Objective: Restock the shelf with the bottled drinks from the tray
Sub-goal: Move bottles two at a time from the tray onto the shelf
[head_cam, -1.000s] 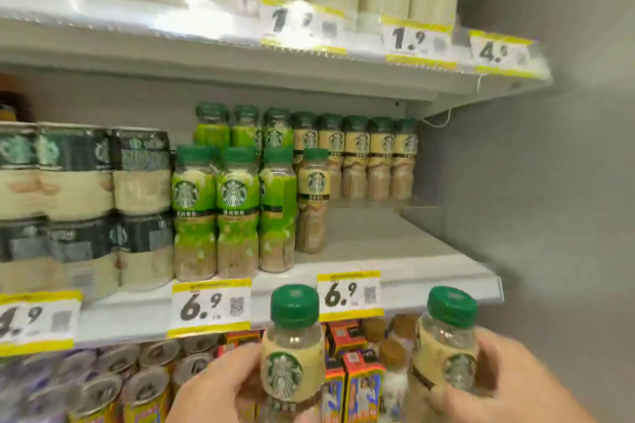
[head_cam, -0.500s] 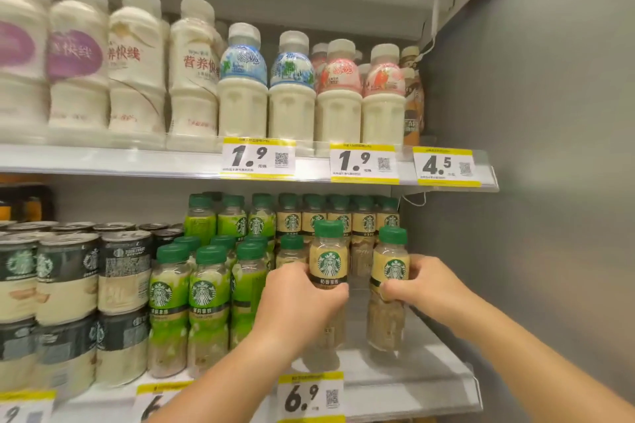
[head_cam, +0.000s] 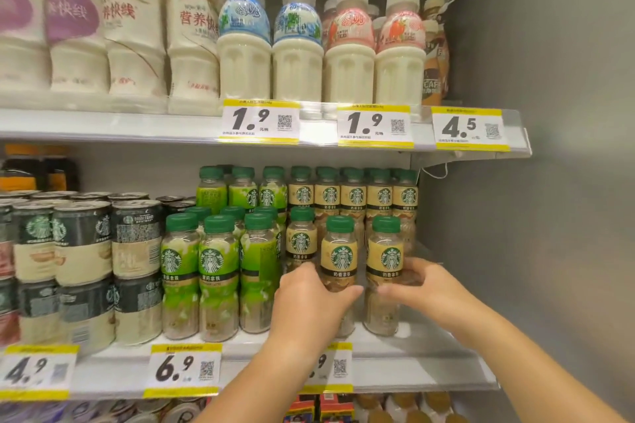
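Observation:
Two tan-labelled coffee bottles with green caps stand side by side on the middle shelf (head_cam: pixel 422 347). My left hand (head_cam: pixel 309 302) grips the left bottle (head_cam: pixel 339 257) around its lower body. My right hand (head_cam: pixel 426 288) grips the right bottle (head_cam: pixel 384 254) the same way. Both bottle bases rest on or just above the shelf surface, in front of a back row of tan bottles (head_cam: pixel 354 196). One more tan bottle (head_cam: pixel 301 240) stands just left of them. The tray is out of view.
Green-labelled bottles (head_cam: pixel 216 268) fill the shelf to the left, then stacked dark cans (head_cam: pixel 82 251). White milk-drink bottles (head_cam: pixel 295 55) line the upper shelf. A grey side wall (head_cam: pixel 549 216) bounds the right. Bare shelf lies right of the held bottles. Price tags (head_cam: pixel 182 371) hang on the shelf edge.
Both hands carried the two tan bottles up from below the shelf edge and onto the middle shelf, then slid down to grip their lower bodies. The camera tilted upward.

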Action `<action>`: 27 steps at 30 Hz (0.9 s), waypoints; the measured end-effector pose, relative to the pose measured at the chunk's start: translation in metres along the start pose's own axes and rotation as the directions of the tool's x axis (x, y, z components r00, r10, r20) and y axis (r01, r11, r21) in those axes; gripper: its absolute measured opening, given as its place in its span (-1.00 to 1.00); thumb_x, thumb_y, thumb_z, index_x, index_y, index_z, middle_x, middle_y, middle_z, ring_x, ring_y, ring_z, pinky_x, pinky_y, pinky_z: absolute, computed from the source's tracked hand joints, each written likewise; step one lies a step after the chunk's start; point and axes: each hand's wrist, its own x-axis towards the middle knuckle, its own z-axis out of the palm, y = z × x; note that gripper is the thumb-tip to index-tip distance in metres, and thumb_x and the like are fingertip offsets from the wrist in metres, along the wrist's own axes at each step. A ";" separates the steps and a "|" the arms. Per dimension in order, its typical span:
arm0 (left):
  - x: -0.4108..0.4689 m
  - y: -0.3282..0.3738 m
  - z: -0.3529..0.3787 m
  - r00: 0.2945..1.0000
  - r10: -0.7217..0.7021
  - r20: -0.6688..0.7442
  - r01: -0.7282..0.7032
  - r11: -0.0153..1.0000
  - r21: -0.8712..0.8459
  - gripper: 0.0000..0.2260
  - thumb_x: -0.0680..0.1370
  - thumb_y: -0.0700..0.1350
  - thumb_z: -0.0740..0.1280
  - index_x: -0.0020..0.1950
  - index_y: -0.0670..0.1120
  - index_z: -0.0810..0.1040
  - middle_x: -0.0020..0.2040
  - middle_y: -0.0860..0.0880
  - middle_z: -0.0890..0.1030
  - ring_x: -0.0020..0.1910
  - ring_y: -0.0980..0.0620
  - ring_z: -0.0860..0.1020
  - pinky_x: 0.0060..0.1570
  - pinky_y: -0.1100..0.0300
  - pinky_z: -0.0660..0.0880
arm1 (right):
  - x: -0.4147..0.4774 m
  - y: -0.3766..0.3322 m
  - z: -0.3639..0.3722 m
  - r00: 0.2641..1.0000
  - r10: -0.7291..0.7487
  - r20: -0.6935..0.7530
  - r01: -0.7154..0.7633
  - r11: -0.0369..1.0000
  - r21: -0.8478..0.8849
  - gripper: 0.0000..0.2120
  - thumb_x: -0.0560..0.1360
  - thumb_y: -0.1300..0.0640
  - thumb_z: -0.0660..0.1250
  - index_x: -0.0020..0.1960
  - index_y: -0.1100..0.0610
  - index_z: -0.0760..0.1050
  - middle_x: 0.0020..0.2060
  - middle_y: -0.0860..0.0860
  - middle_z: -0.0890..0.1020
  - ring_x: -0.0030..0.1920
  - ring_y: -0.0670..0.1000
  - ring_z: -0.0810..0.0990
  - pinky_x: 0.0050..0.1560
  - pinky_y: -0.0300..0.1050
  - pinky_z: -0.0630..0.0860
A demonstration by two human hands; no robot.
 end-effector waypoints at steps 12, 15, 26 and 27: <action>0.002 -0.014 0.009 0.990 -0.127 0.061 0.106 0.956 0.274 -0.57 0.42 0.10 0.46 -0.46 -0.09 0.35 -0.49 0.01 0.45 -0.52 0.00 0.41 -0.55 0.23 0.25 | 0.020 0.013 0.025 0.999 0.051 0.007 -0.050 0.991 -0.125 -0.73 0.29 0.11 0.61 -0.05 0.05 0.64 -0.28 -0.07 0.73 -0.30 -0.10 0.70 -0.26 -0.18 0.63; 0.007 -0.015 0.012 0.989 -0.136 0.058 0.115 0.954 0.278 -0.59 0.43 0.12 0.46 -0.43 -0.07 0.37 -0.45 0.01 0.48 -0.46 -0.03 0.45 -0.52 0.21 0.29 | 0.031 0.013 0.032 0.999 0.040 0.007 -0.039 0.990 -0.139 -0.68 0.32 0.07 0.59 0.04 0.10 0.65 -0.18 0.00 0.74 -0.16 0.04 0.71 -0.07 -0.01 0.66; 0.020 -0.016 0.020 0.995 -0.071 0.067 0.043 0.936 0.350 -0.70 0.49 0.10 0.44 -0.12 -0.10 0.47 -0.05 -0.10 0.62 -0.04 -0.15 0.62 -0.17 0.11 0.50 | 0.048 0.013 0.039 1.000 0.007 0.011 -0.005 0.982 -0.189 -0.83 0.40 0.11 0.52 -0.04 0.13 0.68 -0.24 0.04 0.73 -0.19 0.06 0.65 -0.03 -0.01 0.57; 0.022 -0.017 0.021 0.996 -0.058 0.067 0.030 0.932 0.361 -0.72 0.50 0.09 0.43 -0.05 -0.11 0.51 0.00 -0.12 0.62 0.00 -0.16 0.62 -0.15 0.10 0.50 | 0.048 0.012 0.039 1.000 0.007 0.014 -0.005 0.980 -0.199 -0.83 0.40 0.11 0.52 -0.04 0.13 0.68 -0.24 0.03 0.72 -0.18 0.07 0.66 -0.02 -0.01 0.58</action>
